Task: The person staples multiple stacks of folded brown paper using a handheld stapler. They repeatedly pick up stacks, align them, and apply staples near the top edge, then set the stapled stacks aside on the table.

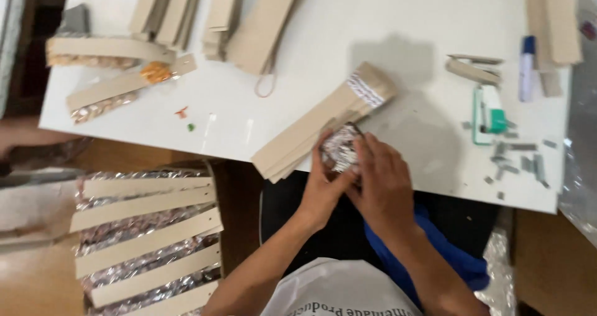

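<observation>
Both my hands meet at the near edge of the white table (404, 23). My left hand (323, 188) and my right hand (380, 182) together grip a small shiny foil packet (339, 149) with a dark patterned surface. Just left of the packet and touching it lies a stack of long tan cardboard strips (320, 123), angled up to the right, its far end wrapped in a white printed band.
A green-and-white stapler (488, 116) and several loose staple strips (519, 163) lie at the right, with a blue-capped marker (527, 67). More cardboard strips (249, 17) sit at the back. Finished foil packs with cardboard headers (146, 241) fill a box at lower left.
</observation>
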